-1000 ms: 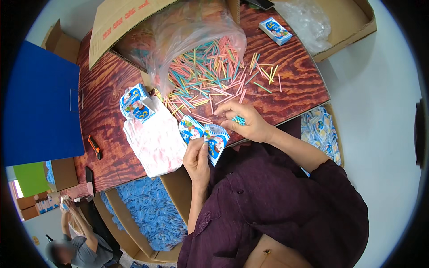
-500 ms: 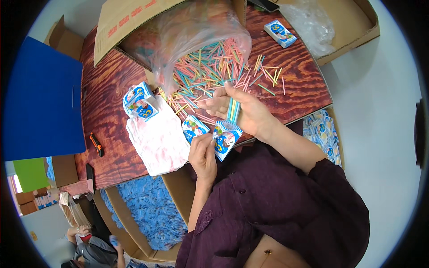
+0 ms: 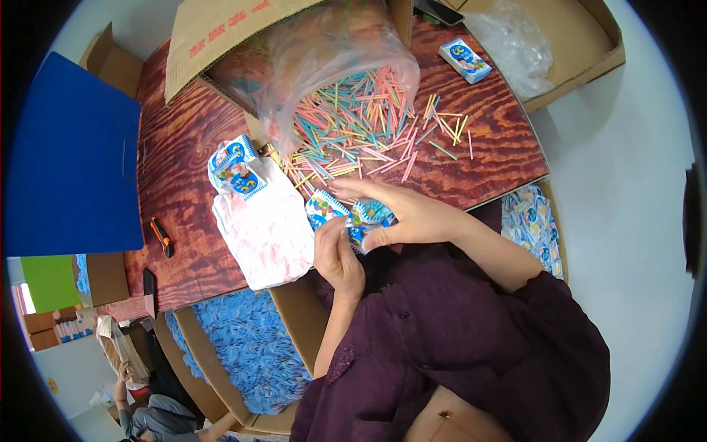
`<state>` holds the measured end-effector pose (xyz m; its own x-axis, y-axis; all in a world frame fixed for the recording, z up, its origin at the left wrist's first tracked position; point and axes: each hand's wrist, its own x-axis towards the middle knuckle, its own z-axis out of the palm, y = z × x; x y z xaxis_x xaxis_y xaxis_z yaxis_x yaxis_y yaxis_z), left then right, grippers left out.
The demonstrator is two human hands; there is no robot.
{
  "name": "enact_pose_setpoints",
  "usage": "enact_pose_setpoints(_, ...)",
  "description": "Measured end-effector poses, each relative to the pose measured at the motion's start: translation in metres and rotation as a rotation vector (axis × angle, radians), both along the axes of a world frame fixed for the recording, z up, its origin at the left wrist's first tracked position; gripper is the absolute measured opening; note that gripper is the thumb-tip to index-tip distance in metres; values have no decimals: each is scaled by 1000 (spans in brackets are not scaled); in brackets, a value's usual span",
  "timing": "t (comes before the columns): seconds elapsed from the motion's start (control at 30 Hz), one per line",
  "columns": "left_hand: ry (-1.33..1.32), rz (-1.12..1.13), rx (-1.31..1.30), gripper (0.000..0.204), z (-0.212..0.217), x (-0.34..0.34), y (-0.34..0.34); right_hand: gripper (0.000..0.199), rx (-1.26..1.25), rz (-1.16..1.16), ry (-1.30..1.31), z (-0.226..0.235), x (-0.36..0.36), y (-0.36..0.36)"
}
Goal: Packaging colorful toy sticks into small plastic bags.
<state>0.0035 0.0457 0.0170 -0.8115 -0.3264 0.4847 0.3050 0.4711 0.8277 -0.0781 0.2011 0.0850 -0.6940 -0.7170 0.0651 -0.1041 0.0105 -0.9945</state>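
My left hand [image 3: 340,259] pinches a small blue-and-white printed packet [image 3: 359,234] at its near side, close to the table's front edge. My right hand [image 3: 409,212] curves around the packet's other side, its fingers stretched out above and its thumb apart below, near the packet. No sticks show in that hand; the packet's inside is hidden. Another such packet [image 3: 322,206] sits just beyond my left fingertips. Thin pink, yellow and blue-green sticks [image 3: 353,121] spill from a clear plastic bag [image 3: 283,70] in a cardboard box lying on its side.
More packets [image 3: 239,169] rest on a pink-stained white cloth [image 3: 261,228]. An orange-and-black cutter [image 3: 161,237] lies at left, a small box [image 3: 465,60] at far right. Below the table, cartons hold blue wrappers [image 3: 250,346] and filled-looking packets [image 3: 530,228]. A person [image 3: 158,416] is at lower left.
The sticks held between my right hand and the packet are out of sight. My right hand has come down around the packet; my left hand keeps its pinch. The other person has shifted.
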Motion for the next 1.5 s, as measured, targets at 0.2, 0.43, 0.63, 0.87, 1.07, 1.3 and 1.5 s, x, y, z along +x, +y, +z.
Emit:
enact_pose_setpoints(0.2,86,-99,54,13,9,2,3,79,360,-66,122,30,11,3)
enact_pose_setpoints(0.43,-489,-489,585,32,40,6,-18,65,233,-29,470,20,21,6)
enact_pose_setpoints(0.63,-314,-423,253,19,31,3,-20,55,224,-105,414,31,24,7)
enact_pose_setpoints(0.87,-229,-342,176,24,22,5,-19,33,210,-180,398,30,28,14)
enact_pose_setpoints(1.07,-265,-318,203,21,19,7,-17,25,144,-208,461,30,29,13)
enact_pose_setpoints(1.3,-367,-369,437,15,20,8,-14,15,165,-241,596,14,22,8)
enact_pose_setpoints(1.5,-265,-272,434,7,33,4,-23,17,122,-210,586,13,22,-2)
